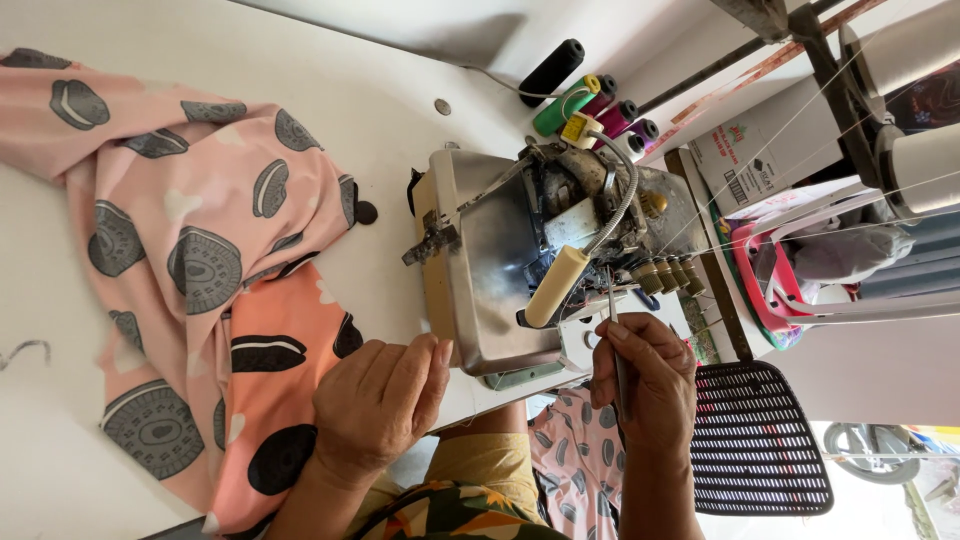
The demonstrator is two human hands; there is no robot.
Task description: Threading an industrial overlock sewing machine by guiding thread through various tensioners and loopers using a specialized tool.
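Note:
A worn metal overlock sewing machine (500, 260) stands on a white table (330, 90). My right hand (645, 385) grips thin metal tweezers (614, 330) that point up toward the machine's side, near its brass tension knobs (668, 275). My left hand (380, 400) lies on the table edge with fingers together, touching the machine's front corner and the pink fabric (190, 260) printed with dark sandwich cookies. The fabric spreads over the table's left half.
Several thread cones (590, 105) in black, green, magenta and purple lie behind the machine. Large white cones (920, 110) hang at the right with threads running to the machine. A black mesh chair seat (755, 440) and a pink basket (770, 280) sit at the right.

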